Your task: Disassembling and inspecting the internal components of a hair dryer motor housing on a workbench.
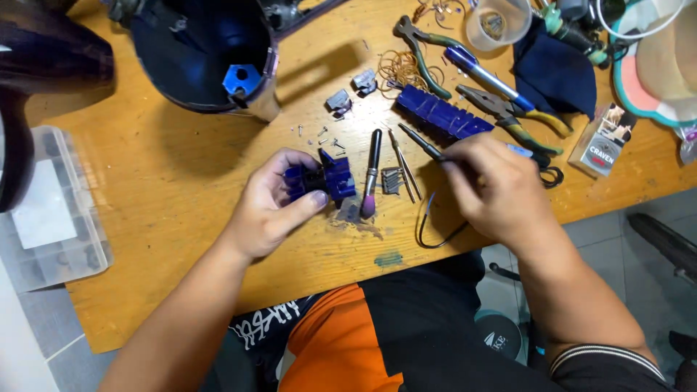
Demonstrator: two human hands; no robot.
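- 2 hands at work: left hand (pixel 272 207) clamped on small blue plastic part (pixel 323 180), held just above wooden table (pixel 167 174).
- Right hand (pixel 497 185), right of the part, closed on thin dark tool (pixel 421 142).
- Risk: loose screws (pixel 323 134) just beyond the part could scatter if brushed.
- Risk: tool tip may slip, gouging plastic.

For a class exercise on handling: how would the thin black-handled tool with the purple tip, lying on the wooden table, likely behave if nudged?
The tool looks slim and round, so it would probably roll. It seems rigid and light. Lying free between the left hand and right hand, it should slide easily.
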